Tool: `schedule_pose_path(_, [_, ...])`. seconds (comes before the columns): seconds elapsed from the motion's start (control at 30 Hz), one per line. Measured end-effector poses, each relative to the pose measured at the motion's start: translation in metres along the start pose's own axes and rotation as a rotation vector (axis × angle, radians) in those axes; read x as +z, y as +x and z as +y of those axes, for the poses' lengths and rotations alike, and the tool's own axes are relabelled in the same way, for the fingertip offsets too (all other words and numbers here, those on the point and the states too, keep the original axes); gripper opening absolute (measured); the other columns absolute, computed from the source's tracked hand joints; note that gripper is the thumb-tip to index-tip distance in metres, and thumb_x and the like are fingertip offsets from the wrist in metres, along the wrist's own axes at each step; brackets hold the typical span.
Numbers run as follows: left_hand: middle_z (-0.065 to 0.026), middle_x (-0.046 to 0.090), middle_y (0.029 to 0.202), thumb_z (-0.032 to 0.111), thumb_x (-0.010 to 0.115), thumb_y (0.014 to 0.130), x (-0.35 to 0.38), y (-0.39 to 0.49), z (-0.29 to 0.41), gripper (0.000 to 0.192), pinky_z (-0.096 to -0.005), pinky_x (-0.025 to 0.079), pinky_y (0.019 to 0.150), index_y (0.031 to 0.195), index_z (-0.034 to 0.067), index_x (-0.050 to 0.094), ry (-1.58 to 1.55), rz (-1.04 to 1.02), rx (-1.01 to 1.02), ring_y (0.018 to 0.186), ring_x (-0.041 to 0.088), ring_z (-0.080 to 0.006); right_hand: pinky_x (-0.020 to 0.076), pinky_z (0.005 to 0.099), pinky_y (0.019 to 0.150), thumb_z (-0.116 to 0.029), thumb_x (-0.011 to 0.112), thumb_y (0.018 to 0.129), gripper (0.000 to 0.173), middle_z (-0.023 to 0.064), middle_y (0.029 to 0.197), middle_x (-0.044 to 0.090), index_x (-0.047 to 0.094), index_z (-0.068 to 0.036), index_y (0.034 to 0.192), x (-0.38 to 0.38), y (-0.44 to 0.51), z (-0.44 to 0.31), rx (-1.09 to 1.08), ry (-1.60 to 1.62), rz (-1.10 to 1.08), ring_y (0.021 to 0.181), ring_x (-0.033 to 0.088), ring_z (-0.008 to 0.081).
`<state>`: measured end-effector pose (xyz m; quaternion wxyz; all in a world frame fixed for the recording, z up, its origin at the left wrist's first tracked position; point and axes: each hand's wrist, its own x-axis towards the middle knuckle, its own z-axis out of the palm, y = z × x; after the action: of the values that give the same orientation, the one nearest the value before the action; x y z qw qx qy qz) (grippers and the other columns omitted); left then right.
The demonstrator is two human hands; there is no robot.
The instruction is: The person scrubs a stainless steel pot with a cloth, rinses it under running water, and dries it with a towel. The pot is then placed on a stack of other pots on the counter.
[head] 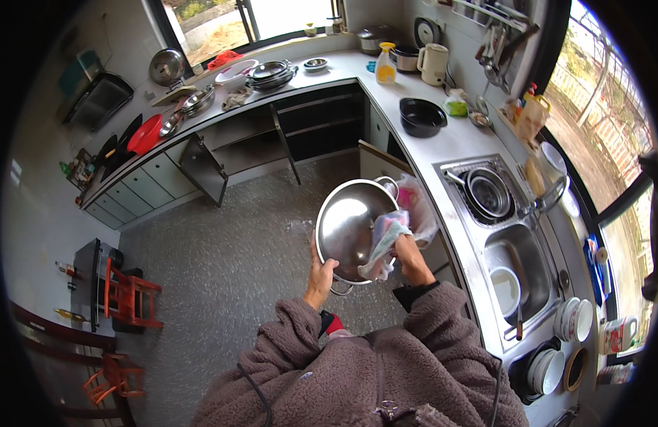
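Observation:
In front of me, above the floor, is a stainless steel pot [347, 224] with two loop handles, tilted so its shiny inside faces me. My left hand [319, 272] grips its rim on the left, the thumb over the edge. A multicoloured cloth [389, 240] is bunched in my right hand [411, 259] at the pot's right side, lying against the inner wall. The right fingers are partly hidden behind the cloth. Behind the pot, a clear plastic bag [422, 213] with something pink inside hangs by the cabinet.
To my right runs a counter with a double sink [515, 261] holding pans and a white bowl [504, 291]. A black basin [422, 117] stands farther along. Cabinet doors [201, 168] hang open at the far left. Red wooden chairs [131, 299] stand at the left.

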<state>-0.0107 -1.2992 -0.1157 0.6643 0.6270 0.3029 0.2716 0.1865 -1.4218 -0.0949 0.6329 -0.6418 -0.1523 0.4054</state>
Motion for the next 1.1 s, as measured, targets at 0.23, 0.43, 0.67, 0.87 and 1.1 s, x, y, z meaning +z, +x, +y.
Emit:
schedule_pose_path(0.23, [-0.0176, 0.035, 0.149, 0.006, 0.054, 0.087, -0.052, 0.029, 0.004, 0.079, -0.0372, 0.034, 0.11, 0.155, 0.011, 0.012, -0.139, 0.099, 0.092, 0.132, 0.041, -0.0294, 0.037, 0.0653, 0.1, -0.046, 0.037, 0.099, 0.057, 0.0157, 0.141, 0.043, 0.037, -0.006, 0.139, 0.123, 0.1, -0.024, 0.371, 0.365, 0.165, 0.13, 0.041, 0.0368])
schedule_pose_path(0.43, [-0.0188, 0.039, 0.145, 0.011, 0.054, 0.094, -0.14, 0.049, 0.009, 0.071, -0.0389, 0.034, 0.11, 0.154, 0.012, 0.016, -0.051, 0.171, 0.111, 0.132, 0.041, -0.0299, 0.0387, 0.0556, 0.095, -0.048, 0.034, 0.098, 0.052, 0.0094, 0.138, 0.047, 0.044, -0.014, 0.136, 0.234, 0.147, -0.042, 0.157, 0.267, 0.021, 0.125, 0.043, 0.0294])
schedule_pose_path(0.67, [-0.0173, 0.042, 0.143, 0.025, 0.052, 0.101, -0.204, 0.063, 0.013, 0.061, -0.0381, 0.034, 0.109, 0.152, 0.01, 0.022, -0.005, 0.334, 0.098, 0.13, 0.042, -0.0268, 0.0536, 0.0368, 0.075, -0.037, 0.035, 0.104, 0.038, 0.0104, 0.098, 0.063, 0.055, -0.004, 0.106, 0.344, 0.171, -0.033, 0.133, 0.464, -0.659, 0.083, 0.063, 0.0224])
schedule_pose_path(0.87, [-0.0156, 0.046, 0.139, 0.037, 0.042, 0.105, -0.257, 0.093, 0.026, 0.055, -0.0367, 0.035, 0.108, 0.149, 0.007, 0.028, 0.06, 0.457, 0.197, 0.127, 0.044, -0.0259, 0.0483, 0.0363, 0.092, -0.026, 0.049, 0.099, 0.033, 0.0109, 0.112, 0.063, 0.055, -0.002, 0.12, 0.393, 0.171, -0.022, -0.401, -0.292, -1.318, 0.105, 0.059, 0.026])
schedule_pose_path(1.1, [-0.015, 0.036, 0.149, 0.036, 0.04, 0.106, -0.317, 0.165, 0.041, 0.055, -0.0377, 0.031, 0.112, 0.151, 0.008, 0.027, 0.062, 0.608, 0.198, 0.134, 0.038, -0.0262, 0.0541, 0.0389, 0.076, -0.031, 0.065, 0.077, 0.038, 0.0192, 0.096, 0.071, 0.072, 0.0, 0.098, 0.425, 0.269, -0.066, -0.581, -1.58, -1.213, 0.087, 0.069, 0.0311])
